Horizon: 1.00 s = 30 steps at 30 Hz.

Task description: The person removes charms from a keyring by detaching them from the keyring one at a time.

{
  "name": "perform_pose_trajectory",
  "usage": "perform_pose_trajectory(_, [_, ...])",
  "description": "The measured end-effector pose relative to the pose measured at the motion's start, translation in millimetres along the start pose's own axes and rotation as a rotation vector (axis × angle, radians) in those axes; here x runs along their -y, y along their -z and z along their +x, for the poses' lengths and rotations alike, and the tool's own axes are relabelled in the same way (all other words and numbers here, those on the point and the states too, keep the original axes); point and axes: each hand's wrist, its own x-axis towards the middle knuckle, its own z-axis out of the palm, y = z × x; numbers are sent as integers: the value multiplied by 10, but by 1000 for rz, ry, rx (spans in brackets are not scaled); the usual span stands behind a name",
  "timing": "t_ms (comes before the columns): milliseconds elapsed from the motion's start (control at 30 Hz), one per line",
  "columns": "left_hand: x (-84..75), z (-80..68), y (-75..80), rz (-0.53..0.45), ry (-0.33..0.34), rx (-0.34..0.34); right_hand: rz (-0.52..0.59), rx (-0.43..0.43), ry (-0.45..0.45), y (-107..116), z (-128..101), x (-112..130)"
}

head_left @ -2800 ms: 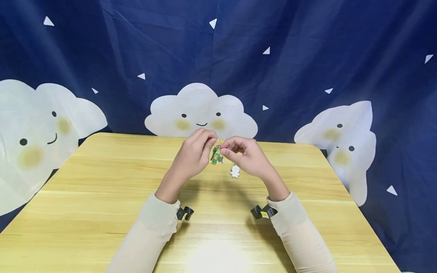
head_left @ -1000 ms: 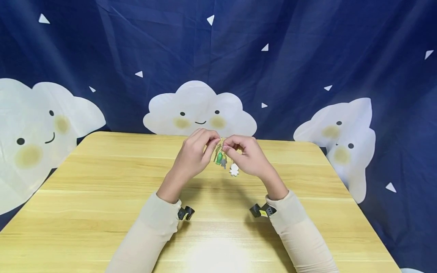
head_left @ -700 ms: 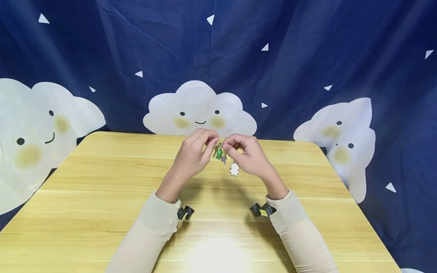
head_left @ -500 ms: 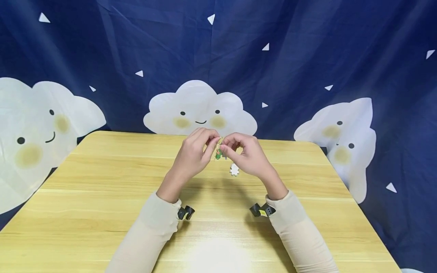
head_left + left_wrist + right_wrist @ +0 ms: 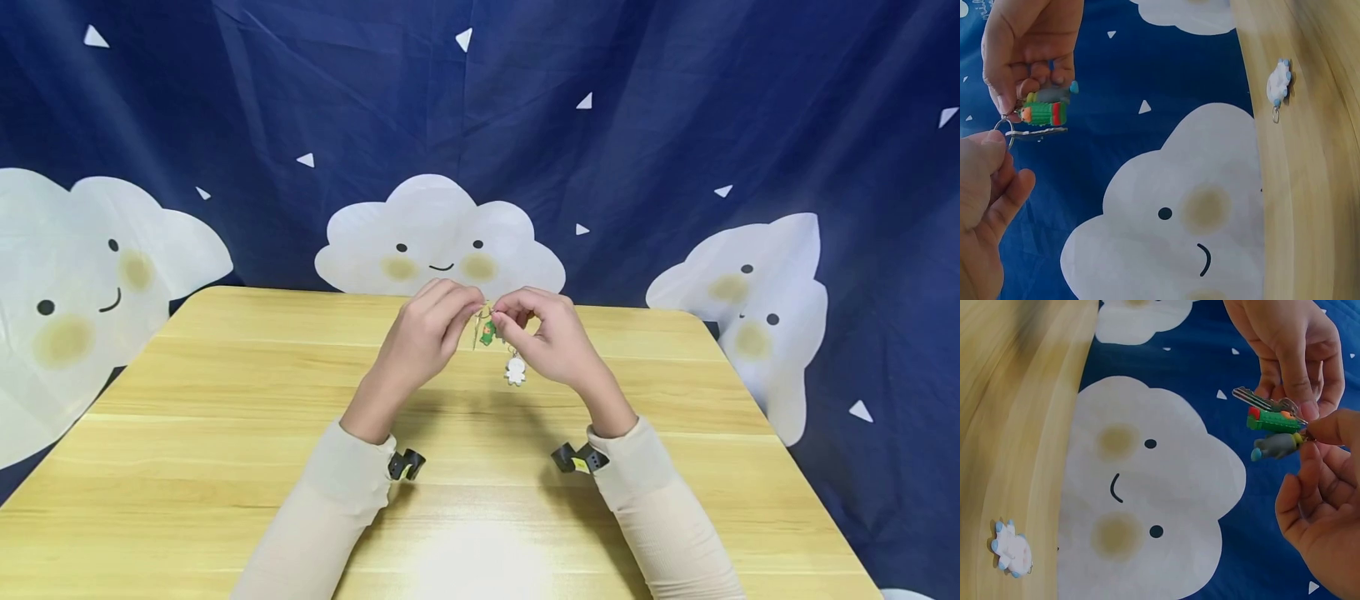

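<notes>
Key bunch (image 5: pixel 486 332): held in the air above the far middle of the table (image 5: pixel 225 433), between both hands. Comprises a thin metal ring (image 5: pixel 1002 128), one silver key (image 5: pixel 1266 402), a green charm (image 5: pixel 1272 420) with a red end, and a grey charm (image 5: pixel 1275 446) with a blue tip.

Left hand (image 5: pixel 426 337): fingers curled, thumb and forefinger pinching the bunch at the key.

Right hand (image 5: pixel 551 337): fingers curled, fingertips pinching the bunch at the ring end, close against the left hand's fingertips.

White charm (image 5: pixel 515 370): small, blue-tipped, with its own ring; in the wrist views it lies on the table, apart from the bunch, just below the right hand.

Backdrop (image 5: pixel 675 125): dark blue cloth printed with smiling white clouds and small white triangles, hanging behind the table.
</notes>
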Motion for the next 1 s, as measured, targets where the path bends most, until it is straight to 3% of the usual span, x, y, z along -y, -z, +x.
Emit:
perform_pose_trajectory(233, [-3, 2, 12, 2, 23, 27, -18, 6, -7, 2, -1, 15])
perform_pose_trajectory(600, [27, 4, 11, -28, -1, 66, -100, 4, 79, 46, -11, -8])
perform_pose_trajectory(1000, [35, 10, 12, 10, 0, 89, -106, 139, 54, 82, -7, 32])
